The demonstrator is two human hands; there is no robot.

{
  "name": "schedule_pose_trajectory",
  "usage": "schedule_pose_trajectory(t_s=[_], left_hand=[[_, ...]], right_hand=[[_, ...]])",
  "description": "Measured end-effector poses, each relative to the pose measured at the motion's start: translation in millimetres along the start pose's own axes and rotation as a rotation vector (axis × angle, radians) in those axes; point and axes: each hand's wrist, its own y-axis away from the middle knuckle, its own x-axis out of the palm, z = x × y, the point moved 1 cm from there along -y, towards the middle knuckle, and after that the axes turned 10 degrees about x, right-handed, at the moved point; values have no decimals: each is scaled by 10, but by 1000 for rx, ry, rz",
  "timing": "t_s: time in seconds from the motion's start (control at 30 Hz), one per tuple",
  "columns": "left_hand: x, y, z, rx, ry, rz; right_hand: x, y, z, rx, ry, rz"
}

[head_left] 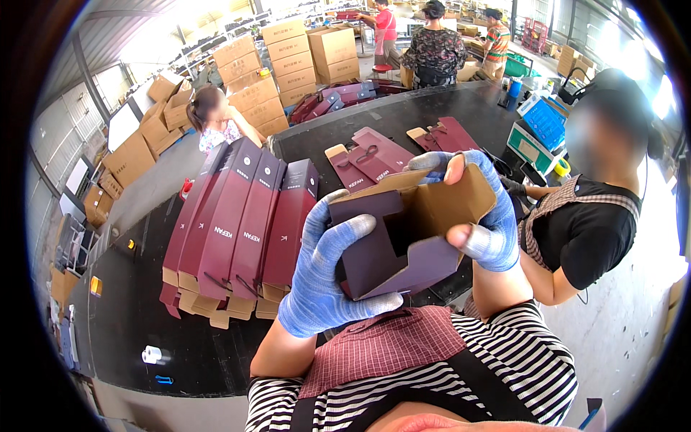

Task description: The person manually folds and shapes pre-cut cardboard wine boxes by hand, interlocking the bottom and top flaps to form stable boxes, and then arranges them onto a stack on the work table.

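Close in front of me is a dark maroon cardboard box (432, 263), its open end facing up toward me and its brown inner side showing. My left hand (324, 266), in a blue knit glove, grips the box's left side, the thumb lying over a flap. On the right, my right hand (493, 216) in a matching glove holds the far right wall and a brown end flap; some of its fingertips are bare. Left of my hands stands a row of long maroon boxes (248, 223) with black cord handles and loose brown flaps at their near ends.
Flattened maroon cartons (371, 155) lie across the black table (129, 302). A white roll (151, 354) and a small blue tool (164, 379) sit near its front left edge. A co-worker (586, 230) stands close on my right, beside a blue crate (543, 122). Stacked brown cartons (288, 57) rise behind.
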Motion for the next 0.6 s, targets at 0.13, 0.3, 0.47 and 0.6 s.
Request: schedule_pose_trajectory(t_s=[0.13, 0.3, 0.47, 0.6], left_hand=[[33, -41, -14, 27, -40, -24], [-59, -241, 24, 233, -27, 24], [-176, -414, -79, 285, -241, 324], [-204, -357, -139, 247, -292, 377]], right_hand=[[50, 79, 63, 33, 224, -164], [135, -3, 270, -19, 635, -119], [116, -13, 225, 31, 552, -119], [102, 12, 116, -51, 487, -103]])
